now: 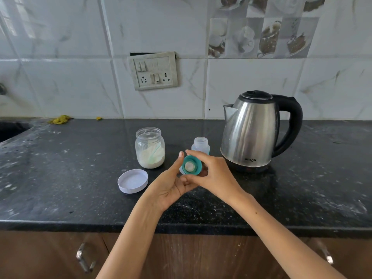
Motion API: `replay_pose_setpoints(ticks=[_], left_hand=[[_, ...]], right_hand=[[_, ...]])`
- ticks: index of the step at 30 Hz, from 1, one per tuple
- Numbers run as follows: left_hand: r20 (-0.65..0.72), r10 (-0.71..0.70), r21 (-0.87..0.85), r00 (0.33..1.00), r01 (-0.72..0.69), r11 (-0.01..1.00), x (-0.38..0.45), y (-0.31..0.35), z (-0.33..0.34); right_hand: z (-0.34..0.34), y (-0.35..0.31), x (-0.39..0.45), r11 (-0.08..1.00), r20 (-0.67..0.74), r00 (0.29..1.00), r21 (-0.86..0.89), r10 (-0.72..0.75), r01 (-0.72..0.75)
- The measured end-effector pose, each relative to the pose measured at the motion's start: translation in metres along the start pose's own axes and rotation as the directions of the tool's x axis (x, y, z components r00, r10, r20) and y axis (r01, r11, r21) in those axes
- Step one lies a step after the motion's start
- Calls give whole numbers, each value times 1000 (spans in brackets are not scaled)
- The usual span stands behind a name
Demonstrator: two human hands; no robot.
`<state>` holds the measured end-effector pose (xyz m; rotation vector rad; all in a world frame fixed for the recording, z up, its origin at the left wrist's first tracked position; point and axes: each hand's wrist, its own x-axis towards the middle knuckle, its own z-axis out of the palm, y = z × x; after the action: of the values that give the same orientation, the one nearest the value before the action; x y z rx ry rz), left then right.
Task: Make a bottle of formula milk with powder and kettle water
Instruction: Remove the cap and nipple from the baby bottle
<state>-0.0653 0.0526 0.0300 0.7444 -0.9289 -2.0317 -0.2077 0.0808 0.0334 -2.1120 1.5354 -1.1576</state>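
A small clear baby bottle (200, 145) stands uncapped on the black counter, just left of a steel kettle (253, 129) with a black handle and closed lid. In front of the bottle, both hands hold its teal nipple ring (191, 165), underside facing me. My right hand (213, 172) grips the ring from the right and top. My left hand (173, 184) supports it from below, thumb raised beside it. A clear jar (150, 148) of white powder with a scoop inside stands open on the left. Its white lid (132, 181) lies upturned in front.
The black stone counter (60, 178) runs the full width, with a sink edge (12, 129) at far left. Yellow scraps (60, 119) lie by the tiled wall. A wall socket panel (154, 70) is above the jar. Cabinet handles (83, 256) sit below the counter's front edge.
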Motion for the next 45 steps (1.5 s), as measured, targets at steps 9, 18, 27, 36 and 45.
replay_pose_setpoints(ticks=[9,18,27,36,45], left_hand=[[-3,132,292,991,-125,948,5,-13,12],[103,102,355,989,-133,926,15,-31,44],[13,98,756,995,-74,651,29,-40,56],[87,463,764,882,-357,537,39,-45,61],[105,491,757,865,-390,525,47,-58,66]], right_hand=[[-30,10,-11,1000,25,1000,-12,17,-17],[-70,21,-17,991,96,989,-80,113,-106],[-81,45,-28,964,130,963,-161,236,-214],[-68,61,-39,978,111,981,-158,158,-139],[-69,68,-45,974,-98,973,-70,210,-218]])
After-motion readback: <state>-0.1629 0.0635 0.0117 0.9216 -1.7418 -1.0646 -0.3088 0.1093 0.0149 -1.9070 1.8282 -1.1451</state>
